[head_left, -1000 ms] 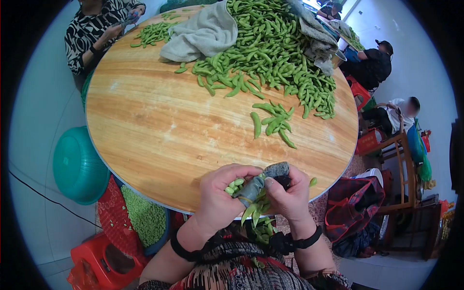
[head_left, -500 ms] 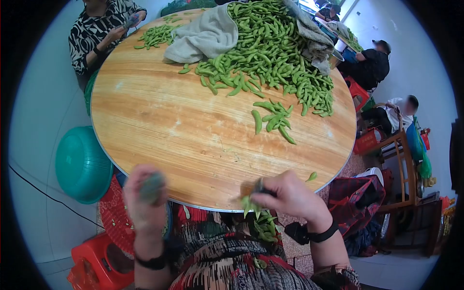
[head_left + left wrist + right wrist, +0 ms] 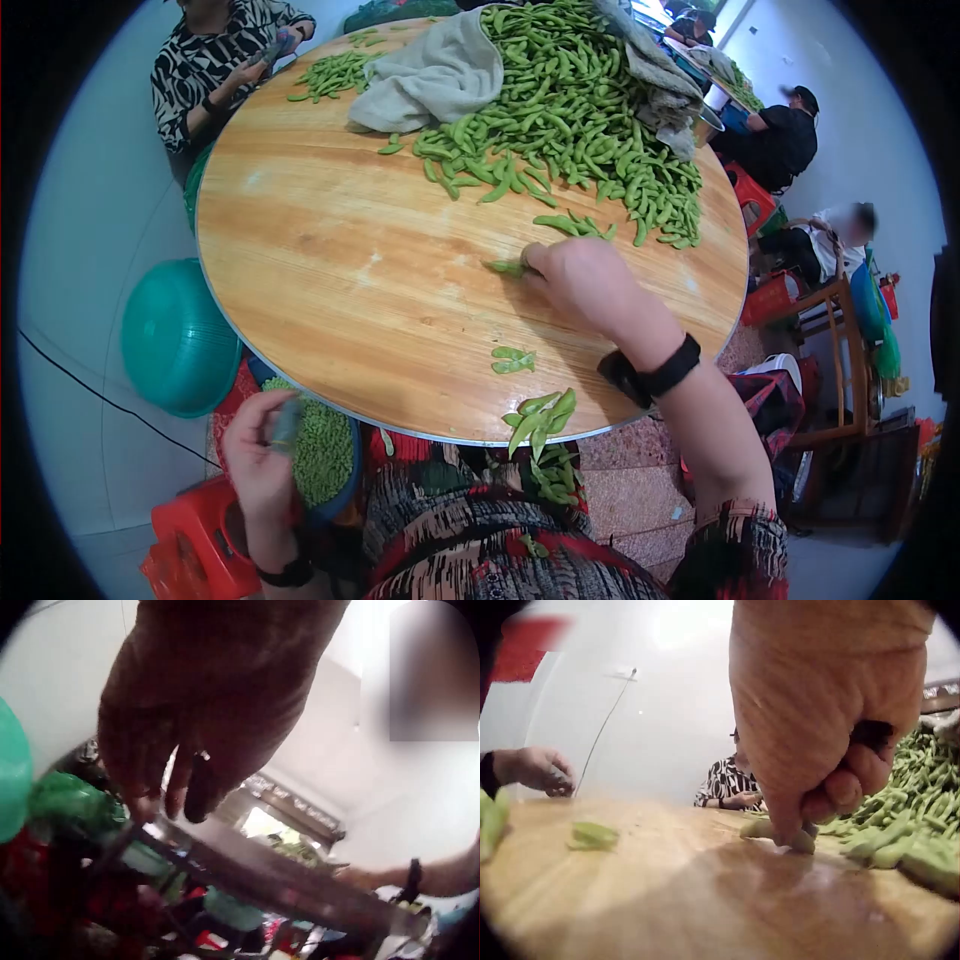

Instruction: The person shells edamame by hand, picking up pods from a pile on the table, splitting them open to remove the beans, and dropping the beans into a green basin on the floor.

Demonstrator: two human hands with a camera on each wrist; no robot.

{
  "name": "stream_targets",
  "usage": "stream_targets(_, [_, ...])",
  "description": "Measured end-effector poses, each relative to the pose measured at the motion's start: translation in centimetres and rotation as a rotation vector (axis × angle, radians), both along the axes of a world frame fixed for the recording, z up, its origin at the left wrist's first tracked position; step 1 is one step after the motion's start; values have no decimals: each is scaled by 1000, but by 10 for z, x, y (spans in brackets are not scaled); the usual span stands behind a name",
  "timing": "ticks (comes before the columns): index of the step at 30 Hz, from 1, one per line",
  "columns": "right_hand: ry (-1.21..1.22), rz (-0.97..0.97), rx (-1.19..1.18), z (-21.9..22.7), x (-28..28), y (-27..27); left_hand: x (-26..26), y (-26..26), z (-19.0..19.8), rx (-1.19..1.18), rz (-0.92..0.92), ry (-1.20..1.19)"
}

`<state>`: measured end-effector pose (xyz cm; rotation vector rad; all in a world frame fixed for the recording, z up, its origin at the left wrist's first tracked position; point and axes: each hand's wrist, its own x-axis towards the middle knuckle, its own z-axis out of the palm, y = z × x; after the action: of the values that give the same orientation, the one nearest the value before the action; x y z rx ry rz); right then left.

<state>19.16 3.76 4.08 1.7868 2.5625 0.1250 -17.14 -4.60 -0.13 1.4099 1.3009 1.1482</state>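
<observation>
Right hand (image 3: pixel 580 280) on the table (image 3: pixel 330 270), fingers curled onto a pod (image 3: pixel 505 267). Left hand (image 3: pixel 258 455) off the table edge, over the bowl (image 3: pixel 325 455), gripping a grey tool (image 3: pixel 286 422).

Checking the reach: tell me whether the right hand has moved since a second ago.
Yes. The right hand went from the table's near edge out toward the pod pile, now touching a pod.

bright daylight, fisheye edges, blurred wrist views.
</observation>
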Motion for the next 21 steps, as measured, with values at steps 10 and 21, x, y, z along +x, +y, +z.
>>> stream_targets(10, [1473,-156,-611,-3,-17,-73,173,49,7,-525,-533,-883])
stream_targets(21, [1867,-231,-988,-7,9,-81,203,59,2,-431,-396,-653])
